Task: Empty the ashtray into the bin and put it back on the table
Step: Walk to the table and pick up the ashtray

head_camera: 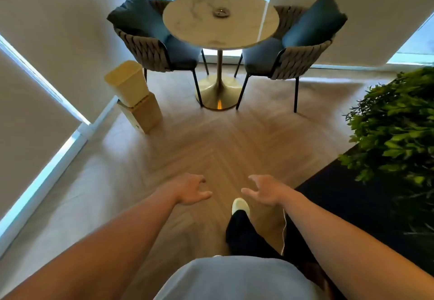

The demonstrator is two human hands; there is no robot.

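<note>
A small round metal ashtray sits near the middle of a round marble table on a gold pedestal, far ahead of me. A pale yellow bin stands on the floor left of the table, next to a wooden box. My left hand and my right hand are held out low in front of me, fingers spread, holding nothing. Both hands are well short of the table.
Two woven chairs with blue cushions, one on the left and one on the right, flank the table. A leafy plant over a black surface fills the right side. Blinds and windows line the left. Wooden floor lies between me and the table.
</note>
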